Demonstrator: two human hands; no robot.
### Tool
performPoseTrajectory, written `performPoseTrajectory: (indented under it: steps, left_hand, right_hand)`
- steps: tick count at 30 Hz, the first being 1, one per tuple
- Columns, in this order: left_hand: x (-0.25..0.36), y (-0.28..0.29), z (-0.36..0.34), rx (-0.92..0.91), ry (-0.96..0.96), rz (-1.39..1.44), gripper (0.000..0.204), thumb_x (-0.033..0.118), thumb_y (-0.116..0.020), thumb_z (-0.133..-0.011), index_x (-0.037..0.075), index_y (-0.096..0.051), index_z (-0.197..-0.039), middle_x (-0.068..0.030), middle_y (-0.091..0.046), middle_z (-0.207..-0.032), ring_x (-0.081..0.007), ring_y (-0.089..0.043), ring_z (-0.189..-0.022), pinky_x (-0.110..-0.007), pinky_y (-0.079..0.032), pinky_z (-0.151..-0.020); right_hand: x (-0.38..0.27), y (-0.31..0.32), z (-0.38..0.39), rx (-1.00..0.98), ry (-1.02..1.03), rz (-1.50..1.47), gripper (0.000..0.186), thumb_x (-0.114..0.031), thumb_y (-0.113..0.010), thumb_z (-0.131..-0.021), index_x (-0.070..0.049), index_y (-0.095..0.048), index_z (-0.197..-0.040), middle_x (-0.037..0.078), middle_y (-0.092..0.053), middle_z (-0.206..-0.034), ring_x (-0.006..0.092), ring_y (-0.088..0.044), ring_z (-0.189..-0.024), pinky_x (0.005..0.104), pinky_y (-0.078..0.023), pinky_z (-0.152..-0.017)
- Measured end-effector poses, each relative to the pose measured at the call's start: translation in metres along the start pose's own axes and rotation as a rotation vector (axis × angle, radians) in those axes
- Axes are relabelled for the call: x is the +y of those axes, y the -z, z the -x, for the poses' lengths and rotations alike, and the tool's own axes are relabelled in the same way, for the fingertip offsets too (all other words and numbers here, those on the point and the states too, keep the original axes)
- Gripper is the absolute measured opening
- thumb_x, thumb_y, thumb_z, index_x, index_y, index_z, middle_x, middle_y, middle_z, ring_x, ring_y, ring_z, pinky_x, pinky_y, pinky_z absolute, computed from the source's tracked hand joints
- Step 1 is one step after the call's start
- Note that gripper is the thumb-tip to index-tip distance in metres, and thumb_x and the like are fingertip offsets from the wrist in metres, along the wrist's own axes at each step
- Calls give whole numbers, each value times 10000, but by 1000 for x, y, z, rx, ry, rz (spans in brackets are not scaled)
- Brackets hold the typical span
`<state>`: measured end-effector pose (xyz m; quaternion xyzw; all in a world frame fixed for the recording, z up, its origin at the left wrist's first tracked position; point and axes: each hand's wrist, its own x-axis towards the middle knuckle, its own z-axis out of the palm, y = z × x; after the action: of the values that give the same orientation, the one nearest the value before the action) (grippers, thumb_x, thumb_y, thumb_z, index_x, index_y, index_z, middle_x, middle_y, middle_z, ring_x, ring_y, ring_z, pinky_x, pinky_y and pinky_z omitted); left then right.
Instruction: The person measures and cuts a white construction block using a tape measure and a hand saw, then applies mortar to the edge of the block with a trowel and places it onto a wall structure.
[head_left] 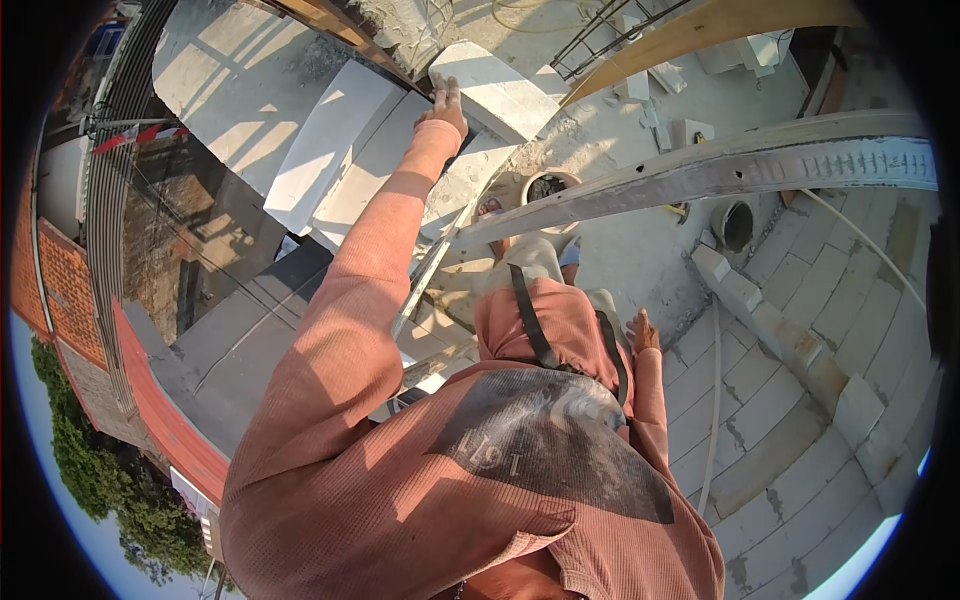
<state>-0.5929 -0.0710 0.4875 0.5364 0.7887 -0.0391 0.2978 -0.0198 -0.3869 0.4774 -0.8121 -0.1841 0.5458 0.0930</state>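
Note:
My left arm reaches far forward. Its hand [445,108] has its fingers stretched out at the near-left end of a loose white building block [497,92], seemingly touching it; the thumb is hard to make out. That block lies tilted on top of a low wall of similar pale blocks [335,150]. Down by my right hip hangs my right hand [643,330], fingers apart and holding nothing. A bucket [550,182] with dark contents stands on the floor in front of my feet.
A long metal channel [700,180] slants across from centre to right. Another bucket [735,226] lies near the right-hand block wall [800,290]. A pale hose [714,400] runs down that wall. Left of the low wall is a drop toward roofs [60,290].

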Motion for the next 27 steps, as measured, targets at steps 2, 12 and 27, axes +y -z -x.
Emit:
performPoseTrajectory:
  steps: [2, 12, 27]
  left_hand:
    - [-1, -15, -5, 73, -4, 155, 769, 246, -517, -966, 192, -154, -1642, -70, -19, -1731, -404, -481, -1397, -585, -410, -1103]
    - [27, -59, -3, 18, 192, 918, 1121, 669, -607, -893, 1, -78, -1621, -262, -198, -1660, -367, -267, -1527, -399, -266, -1246]
    - [-2, -81, -39, -65, 243, 1171, 949, 762, -616, -829, 85, -507, -1485, -193, -557, -1465, -323, -519, -1367, -378, -373, -1142]
  right_hand:
    - [3, 3, 2, -19, -24, -2, 917, -691, -544, -926, 67, -497, -1439, 253, -611, -1364, 425, -589, -1246, 472, -485, -1032]
    - [-2, 5, 4, 37, -8, 59, 872, -699, -549, -930, 80, -581, -1321, 233, -712, -1158, 299, -686, -961, 379, -546, -792]
    - [-247, -84, 20, 228, 1271, 927, 258, -196, -562, -987, -21, -660, -1150, 183, -703, -1110, 410, -653, -1001, 480, -507, -901]
